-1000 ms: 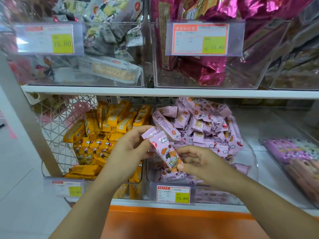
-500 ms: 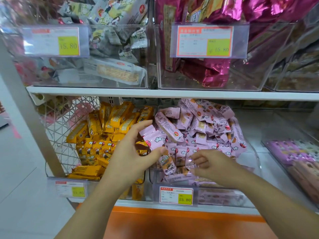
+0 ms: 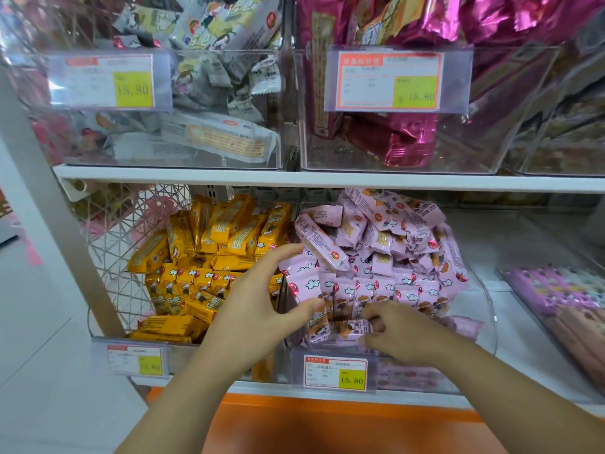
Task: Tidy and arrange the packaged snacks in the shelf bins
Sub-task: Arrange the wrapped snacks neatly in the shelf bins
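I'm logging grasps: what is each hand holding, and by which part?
The right hand pinches a pink snack packet by its right end; the left hand holds nothing, resting open against the upright pink packets.

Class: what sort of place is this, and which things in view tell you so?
Probably a shop's snack aisle: clear bins hold pink wrapped snacks and yellow wrapped snacks, with price tags reading 15.80 in front.

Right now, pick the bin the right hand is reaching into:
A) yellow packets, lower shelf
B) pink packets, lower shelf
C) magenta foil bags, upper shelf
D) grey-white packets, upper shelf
B: the right hand has its fingers curled round a pink packet lying at the front of the pink-packet bin.
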Available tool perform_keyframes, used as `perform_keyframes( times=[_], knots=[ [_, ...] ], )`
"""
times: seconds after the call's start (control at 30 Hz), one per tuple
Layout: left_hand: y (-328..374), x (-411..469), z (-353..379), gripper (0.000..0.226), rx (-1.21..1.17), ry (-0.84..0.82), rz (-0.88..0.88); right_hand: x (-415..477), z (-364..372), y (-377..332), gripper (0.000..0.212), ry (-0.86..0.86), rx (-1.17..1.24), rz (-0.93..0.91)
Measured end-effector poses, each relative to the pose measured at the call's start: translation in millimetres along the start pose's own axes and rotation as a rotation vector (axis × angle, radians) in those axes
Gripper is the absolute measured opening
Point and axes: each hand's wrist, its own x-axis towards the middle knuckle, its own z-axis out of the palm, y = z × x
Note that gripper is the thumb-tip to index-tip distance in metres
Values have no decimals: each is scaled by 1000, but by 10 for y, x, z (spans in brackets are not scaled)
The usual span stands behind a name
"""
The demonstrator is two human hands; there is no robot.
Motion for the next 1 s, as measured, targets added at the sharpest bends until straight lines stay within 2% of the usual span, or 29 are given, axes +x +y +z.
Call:
perform_keyframes(
  times=[0.17,0.4,0.53,0.7,0.8,0.9,1.0],
  knots=[
    [-26,11,-1,61,115,-59,33,8,0,-21,38,-2,0,-24],
    [-9,49,-40,67,217,-81,55,72,25,-40,48,19,28,-64],
    [-31,63,-44,70,222,-71,60,91,25,-65,45,40,68,-103],
    [-67,83,-45,70,227,-84,53,-96,-102,-135,39,162,-20,-139],
    [-74,101,-48,72,233,-85,46,-299,-263,-104,29,278,-86,-131],
    [-58,106,-60,74,239,-103,30,-413,-438,-7,27,316,11,-107],
    [-21,102,-70,73,259,-146,13,-440,-520,68,35,259,243,-117]
  ],
)
